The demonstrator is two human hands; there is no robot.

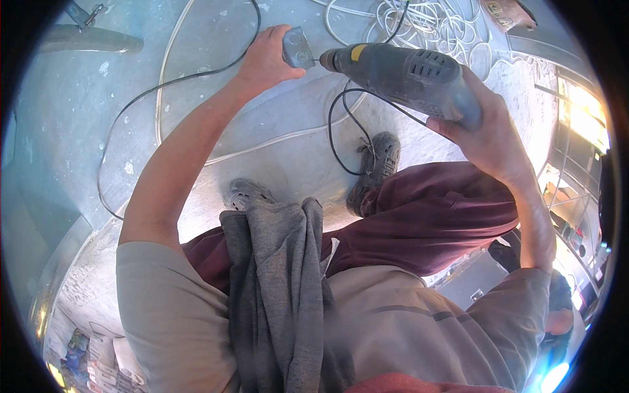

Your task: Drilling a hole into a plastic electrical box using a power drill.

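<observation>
The step in hand looks like drilling, or lining up to drill, a hole in the side of a small grey box (pixel 298 46) held out in the air over the floor (pixel 65 118). The left hand (pixel 262 62) pinches the box by its left part, thumb on the near edge and fingers on the far one, so the side facing the drill is left free. The right hand (pixel 491 124) wraps the rear handle of a dark corded drill (pixel 406 75), its grip closed around it; whether the trigger is pressed cannot be told. The drill points leftward, and its thin bit (pixel 317 60) reaches the box's right side, though whether it only touches or has already bitten in is too small to make out. A black cord (pixel 329 124) loops below the drill, near a shoe (pixel 384 154), and coils of white cable (pixel 432 26) lie on the floor beyond. The next move seems to call for a straight, even push along the bit's line, with the left grip firm against twisting. As nothing but that hand backs the box, a slip could send the bit toward the fingers, so they need to keep out of its path.
</observation>
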